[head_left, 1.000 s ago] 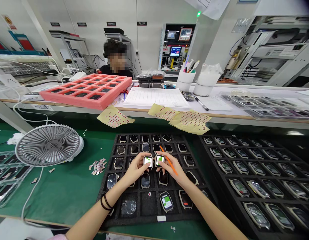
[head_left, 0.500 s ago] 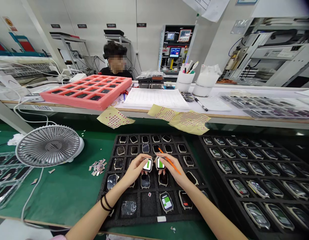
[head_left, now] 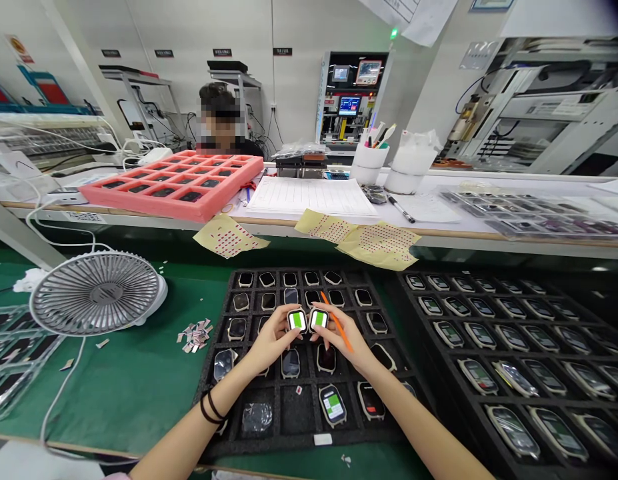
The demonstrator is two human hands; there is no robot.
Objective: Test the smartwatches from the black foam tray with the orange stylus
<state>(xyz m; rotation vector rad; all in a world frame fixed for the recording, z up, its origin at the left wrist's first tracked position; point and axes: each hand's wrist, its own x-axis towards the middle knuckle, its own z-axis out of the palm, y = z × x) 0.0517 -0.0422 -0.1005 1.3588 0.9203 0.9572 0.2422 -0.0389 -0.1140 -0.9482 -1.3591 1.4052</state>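
My left hand (head_left: 275, 335) is closed around a smartwatch (head_left: 297, 321) whose lit screen shows white and green. Side by side with it, a second smartwatch (head_left: 319, 321) with a similar lit screen is gripped in my right hand (head_left: 345, 337). An orange pen-like stick (head_left: 337, 321) also rests in the right hand, slanting across the fingers. Both hands are above a black foam tray (head_left: 309, 437), whose pockets hold several watches, mostly dark-screened. One watch in the front row (head_left: 333, 405) has a lit green and white screen; a crumpled clear film (head_left: 257, 416) sits in another pocket.
A second black tray (head_left: 481, 427) of watches stands at right. On the left are a fan (head_left: 96, 292), a pile of small tabs (head_left: 195, 335) and clear trays (head_left: 19, 363). The raised shelf carries a pink foam tray (head_left: 203, 208) and papers (head_left: 311, 197). Someone (head_left: 223, 143) sits beyond.
Both watches have tilted and come closer together, with more of their screens showing. My thumbs have shifted down off the screens. The person beyond the shelf has moved slightly left.
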